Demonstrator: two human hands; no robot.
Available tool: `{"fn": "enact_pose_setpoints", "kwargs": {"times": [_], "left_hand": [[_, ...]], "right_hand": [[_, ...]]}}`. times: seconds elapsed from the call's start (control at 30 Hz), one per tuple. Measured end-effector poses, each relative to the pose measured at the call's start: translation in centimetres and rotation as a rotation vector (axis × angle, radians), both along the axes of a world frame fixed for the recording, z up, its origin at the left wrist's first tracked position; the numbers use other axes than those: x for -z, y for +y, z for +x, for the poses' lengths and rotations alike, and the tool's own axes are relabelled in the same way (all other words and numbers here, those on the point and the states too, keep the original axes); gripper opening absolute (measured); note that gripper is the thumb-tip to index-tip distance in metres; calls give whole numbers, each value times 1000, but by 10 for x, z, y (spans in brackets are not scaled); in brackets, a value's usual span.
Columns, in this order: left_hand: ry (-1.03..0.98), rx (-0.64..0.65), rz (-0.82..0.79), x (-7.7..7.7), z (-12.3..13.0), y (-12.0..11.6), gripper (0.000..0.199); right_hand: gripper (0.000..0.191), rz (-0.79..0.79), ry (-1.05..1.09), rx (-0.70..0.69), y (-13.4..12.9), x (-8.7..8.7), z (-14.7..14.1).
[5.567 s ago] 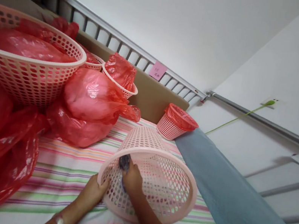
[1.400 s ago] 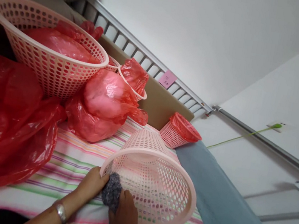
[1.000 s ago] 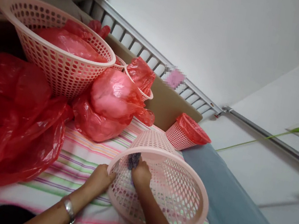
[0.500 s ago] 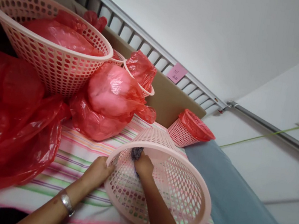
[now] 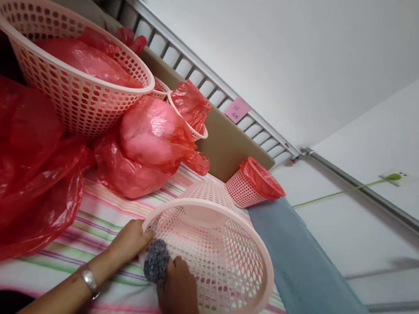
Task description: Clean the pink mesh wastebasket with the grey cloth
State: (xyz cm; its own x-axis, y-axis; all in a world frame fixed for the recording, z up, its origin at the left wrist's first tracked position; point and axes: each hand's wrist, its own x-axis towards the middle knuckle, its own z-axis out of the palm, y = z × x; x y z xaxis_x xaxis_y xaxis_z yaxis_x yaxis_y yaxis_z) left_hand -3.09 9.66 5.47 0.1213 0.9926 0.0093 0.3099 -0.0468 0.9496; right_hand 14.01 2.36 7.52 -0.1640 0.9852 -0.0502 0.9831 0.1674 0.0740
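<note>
Left hand (image 5: 132, 240) pinching pink basket (image 5: 235, 242) at rim, right hand (image 5: 179, 290) clutching grey wad (image 5: 156, 261) — open room rightward within

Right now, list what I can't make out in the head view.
All in the head view:
Left hand: some fingers hidden, apparently by the held basket.
Grey wad: gripped part hidden by the right hand.
Pink note: lower writing too small to read surely.
Near red bag: cut off by the left edge.
Big basket: base hidden behind that bag.
</note>
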Motion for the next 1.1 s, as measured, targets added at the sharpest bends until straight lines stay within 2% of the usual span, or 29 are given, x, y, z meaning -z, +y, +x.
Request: {"fn": "enact_pose_setpoints", "kwargs": {"times": [0.1, 0.37, 0.47, 0.57, 0.7, 0.87, 0.97, 1.03, 1.1], "left_hand": [[3, 6, 1, -1, -1, 0, 30], [-1, 40, 25, -15, -5, 0, 27], [-5, 45, 32, -19, -7, 2, 26], [-17, 36, 35, -19, -10, 7, 24], [-75, 40, -19, -13, -6, 6, 25], [-153, 125, -174, 6, 17, -16, 33], [-182, 159, -258, 15, 27, -24, 38], [-201, 167, -267, 17, 30, -24, 39], [-209, 162, -261, 16, 31, -24, 38]], "right_hand": [[33, 13, -91, 60, 33, -3, 5], [37, 97, -160, 347, 147, 5, 35], [33, 101, -152, 388, 172, 12, 41], [34, 99, -134, 400, 182, 19, 42], [38, 72, -97, 419, 184, 20, 45], [32, 71, -43, 425, 168, 12, 43], [38, 93, -29, 380, 137, 10, 29], [42, 100, -25, 346, 104, 12, 19], [38, 85, -10, 295, 65, 16, 11]]}}
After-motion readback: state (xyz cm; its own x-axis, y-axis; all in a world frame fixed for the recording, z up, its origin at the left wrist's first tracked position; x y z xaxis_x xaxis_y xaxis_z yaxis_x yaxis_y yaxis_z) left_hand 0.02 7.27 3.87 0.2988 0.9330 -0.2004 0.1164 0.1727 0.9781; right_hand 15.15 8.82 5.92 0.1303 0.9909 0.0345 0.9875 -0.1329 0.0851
